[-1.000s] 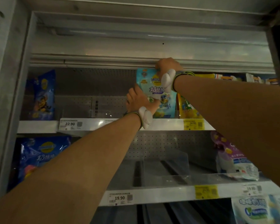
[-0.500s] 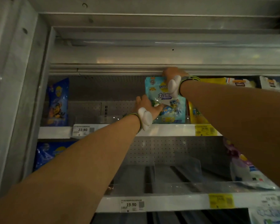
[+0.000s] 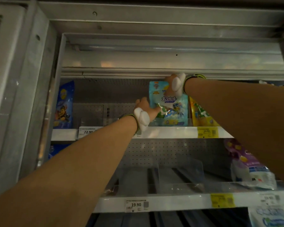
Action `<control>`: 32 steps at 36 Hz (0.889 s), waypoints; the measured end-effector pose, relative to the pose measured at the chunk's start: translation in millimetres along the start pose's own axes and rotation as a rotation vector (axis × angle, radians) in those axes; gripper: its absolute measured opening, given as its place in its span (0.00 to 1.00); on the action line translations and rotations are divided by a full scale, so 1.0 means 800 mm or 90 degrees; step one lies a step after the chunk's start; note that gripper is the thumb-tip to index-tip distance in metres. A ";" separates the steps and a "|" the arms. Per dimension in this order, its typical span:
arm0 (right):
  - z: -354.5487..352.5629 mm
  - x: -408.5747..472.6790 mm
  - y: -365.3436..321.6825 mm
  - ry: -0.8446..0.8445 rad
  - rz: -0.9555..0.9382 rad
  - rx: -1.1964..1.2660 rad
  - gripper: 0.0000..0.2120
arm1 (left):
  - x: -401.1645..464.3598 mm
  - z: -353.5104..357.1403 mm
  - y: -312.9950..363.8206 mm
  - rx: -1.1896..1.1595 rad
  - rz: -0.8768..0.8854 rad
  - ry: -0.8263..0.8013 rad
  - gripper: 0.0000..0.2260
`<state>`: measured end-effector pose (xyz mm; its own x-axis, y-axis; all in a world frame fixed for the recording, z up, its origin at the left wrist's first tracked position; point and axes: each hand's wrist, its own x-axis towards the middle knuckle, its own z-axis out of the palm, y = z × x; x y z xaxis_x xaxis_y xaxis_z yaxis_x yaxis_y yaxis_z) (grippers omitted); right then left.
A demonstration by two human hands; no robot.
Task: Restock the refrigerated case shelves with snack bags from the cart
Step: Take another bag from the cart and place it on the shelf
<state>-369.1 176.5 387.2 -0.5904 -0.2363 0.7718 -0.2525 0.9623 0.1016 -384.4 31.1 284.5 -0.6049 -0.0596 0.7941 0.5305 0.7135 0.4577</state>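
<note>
Since 0.5 s ago my left hand (image 3: 146,110) has slid up from the lower corner to the left edge of the light blue snack bag (image 3: 168,105), which stands upright on the top shelf (image 3: 170,132) just beside a yellow bag (image 3: 202,115). I pinch it at 2 points to keep it square: left fingers closed on the side, right hand (image 3: 170,86) gripping the top. Both arms stretch up and forward.
</note>
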 end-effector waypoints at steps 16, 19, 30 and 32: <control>-0.028 -0.031 -0.011 -0.015 0.002 -0.056 0.26 | -0.005 -0.056 -0.016 -0.077 -0.016 0.034 0.37; -0.035 -0.040 -0.016 -0.003 0.003 -0.062 0.26 | -0.008 -0.062 -0.020 -0.092 -0.020 0.034 0.35; -0.045 -0.061 -0.031 -0.018 0.039 -0.061 0.31 | -0.028 -0.077 -0.025 -0.109 -0.018 -0.005 0.37; -0.043 -0.060 -0.032 -0.031 0.044 -0.066 0.32 | -0.031 -0.077 -0.027 -0.106 -0.015 -0.014 0.38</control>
<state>-307.8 167.8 368.8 -0.6413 -0.1728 0.7476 -0.1304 0.9847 0.1157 -344.5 -25.5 279.9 -0.6308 -0.0584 0.7738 0.6057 0.5863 0.5380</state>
